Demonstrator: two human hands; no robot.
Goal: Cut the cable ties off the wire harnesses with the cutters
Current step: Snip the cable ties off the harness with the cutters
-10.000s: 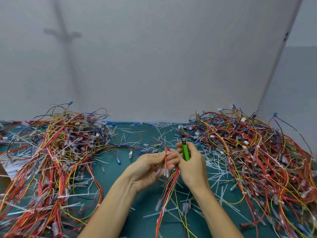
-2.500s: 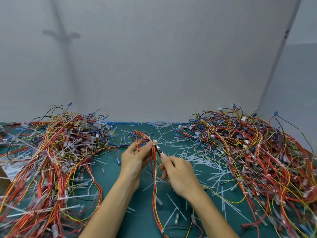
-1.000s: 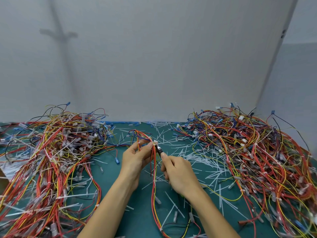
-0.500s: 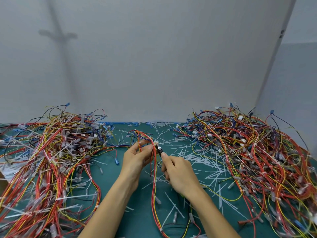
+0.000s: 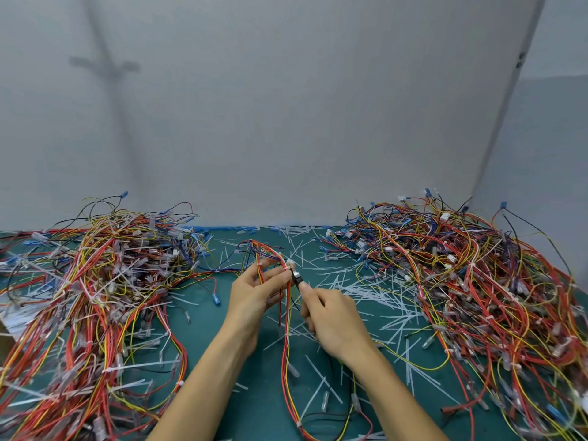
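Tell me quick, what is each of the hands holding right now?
Left hand: holds the wire harness.
Right hand: grips the cutters, tip by a white cable tie.

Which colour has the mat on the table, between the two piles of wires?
The mat is dark teal green; it shows best in the head view.

The right hand [image 5: 334,319] covers nearly all of the cutters [image 5: 297,278]. Only the dark head shows, and it is too small to tell whether the blades are around the white tie [image 5: 290,264]. The left hand [image 5: 254,294] hides the part of the harness [image 5: 288,329] it pinches, and the harness runs off the bottom edge, as do the left pile [image 5: 95,297] and right pile [image 5: 477,281], both blurred toward the corners.
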